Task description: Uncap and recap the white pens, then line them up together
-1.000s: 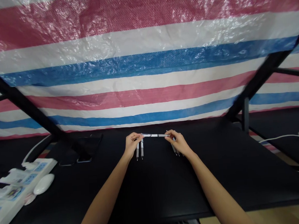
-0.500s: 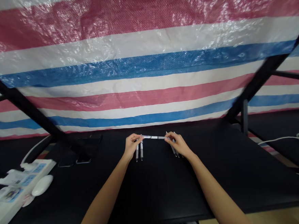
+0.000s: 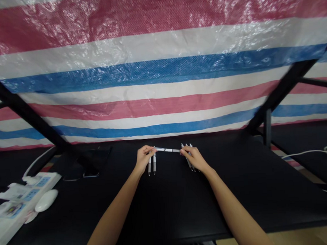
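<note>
Slightly tilted since earlier, the pen (image 3: 167,150) spans left hand (image 3: 143,159) and right hand (image 3: 196,158) over the tabletop (image 3: 174,203), each pinching an end, seemingly a hold whose next move calls for steadiness.

My right hand (image 3: 193,157) partly hides some pens (image 3: 189,165); my view's left edge crops the power strip (image 3: 23,208).

No text is legible; the dark marks on the pen (image 3: 168,150) and the power strip (image 3: 29,203) are too small.
</note>
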A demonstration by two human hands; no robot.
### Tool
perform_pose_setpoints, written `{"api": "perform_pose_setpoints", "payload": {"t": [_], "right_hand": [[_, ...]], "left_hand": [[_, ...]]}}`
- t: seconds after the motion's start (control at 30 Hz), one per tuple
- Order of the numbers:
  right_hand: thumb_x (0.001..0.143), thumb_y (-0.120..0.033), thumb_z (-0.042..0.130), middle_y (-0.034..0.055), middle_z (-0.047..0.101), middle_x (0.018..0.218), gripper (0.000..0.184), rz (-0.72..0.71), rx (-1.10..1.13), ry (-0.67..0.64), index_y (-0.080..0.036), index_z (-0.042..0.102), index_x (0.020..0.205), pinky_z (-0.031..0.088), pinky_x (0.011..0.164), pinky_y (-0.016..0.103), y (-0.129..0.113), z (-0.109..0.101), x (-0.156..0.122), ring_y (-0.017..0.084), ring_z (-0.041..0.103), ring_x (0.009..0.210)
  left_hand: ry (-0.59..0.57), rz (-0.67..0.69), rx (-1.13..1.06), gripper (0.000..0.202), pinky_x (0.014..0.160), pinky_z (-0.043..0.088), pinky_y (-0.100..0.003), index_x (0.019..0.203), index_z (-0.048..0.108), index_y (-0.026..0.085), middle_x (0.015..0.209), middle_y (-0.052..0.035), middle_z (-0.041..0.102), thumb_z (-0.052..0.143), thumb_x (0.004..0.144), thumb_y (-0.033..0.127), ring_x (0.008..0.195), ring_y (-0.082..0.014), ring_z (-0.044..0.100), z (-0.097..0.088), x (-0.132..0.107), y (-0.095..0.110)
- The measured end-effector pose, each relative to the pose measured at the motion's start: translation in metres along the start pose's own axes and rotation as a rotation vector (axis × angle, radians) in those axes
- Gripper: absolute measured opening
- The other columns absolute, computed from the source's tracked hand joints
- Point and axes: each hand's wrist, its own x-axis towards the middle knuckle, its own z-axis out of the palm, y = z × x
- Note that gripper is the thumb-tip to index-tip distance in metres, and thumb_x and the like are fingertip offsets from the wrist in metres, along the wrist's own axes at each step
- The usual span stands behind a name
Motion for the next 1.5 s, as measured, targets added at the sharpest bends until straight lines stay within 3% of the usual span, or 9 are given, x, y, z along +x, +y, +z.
{"api": "perform_pose_setpoints", "payload": {"t": [0.07,0.23,0.57,0.77,1.0,1.5], "right_hand": [[0.092,-0.043,0.036,0.0013,0.062,0.067,0.042,0.022,-0.006,-0.021,-0.019,0.059,0.067,0.040,0.066,0.026,-0.0001,0.0008,-0.0005,0.015,0.058,0.065],[0.086,-0.044,0.048,0.0008,0.065,0.075,0.027,0.027,0.000,0.033,-0.022,0.062,0.090,0.041,0.065,0.026,0.0035,0.0008,-0.0014,0.016,0.058,0.065],[0.093,-0.043,0.032,0.0012,0.061,0.064,0.046,0.011,-0.036,-0.007,-0.019,0.058,0.064,0.040,0.066,0.027,-0.0012,0.0039,-0.0003,0.015,0.057,0.063],[0.085,-0.045,0.050,0.0012,0.064,0.073,0.028,0.036,-0.020,0.035,-0.021,0.063,0.089,0.042,0.065,0.027,0.0030,0.0010,-0.0010,0.016,0.058,0.064],[0.089,-0.044,0.043,0.0019,0.064,0.072,0.033,-0.017,-0.037,0.009,-0.021,0.062,0.078,0.042,0.067,0.028,0.0004,-0.0004,-0.0002,0.017,0.058,0.067],[0.090,-0.045,0.042,0.0014,0.063,0.069,0.036,-0.039,-0.039,-0.078,-0.021,0.064,0.075,0.041,0.064,0.028,-0.0024,-0.0026,-0.0010,0.016,0.056,0.063]], "left_hand": [[0.000,0.003,0.000,0.023,0.066,0.046,-0.026,0.067,0.064,0.016,0.064,-0.0014,0.067,0.078,0.058,0.032,0.064,-0.0145,0.062,-0.0001,0.0001,-0.0002],[0.011,-0.003,-0.015,0.024,0.065,0.046,-0.026,0.066,0.063,0.016,0.063,-0.0013,0.066,0.078,0.057,0.032,0.063,-0.0149,0.062,0.0000,0.0009,-0.0003],[0.017,0.010,-0.008,0.024,0.067,0.046,-0.026,0.067,0.063,0.015,0.064,-0.0015,0.067,0.079,0.057,0.031,0.064,-0.0142,0.062,0.0006,0.0004,-0.0005],[0.021,0.005,-0.016,0.025,0.066,0.047,-0.027,0.067,0.063,0.016,0.065,-0.0020,0.068,0.079,0.056,0.033,0.064,-0.0150,0.063,0.0006,0.0009,-0.0007],[0.029,0.000,-0.026,0.026,0.066,0.047,-0.027,0.065,0.063,0.016,0.065,-0.0024,0.068,0.080,0.054,0.033,0.063,-0.0154,0.063,0.0013,0.0002,0.0018],[0.023,0.023,0.001,0.022,0.067,0.046,-0.024,0.071,0.064,0.016,0.066,-0.0014,0.067,0.076,0.061,0.032,0.066,-0.0139,0.062,-0.0015,0.0032,-0.0047]]}}
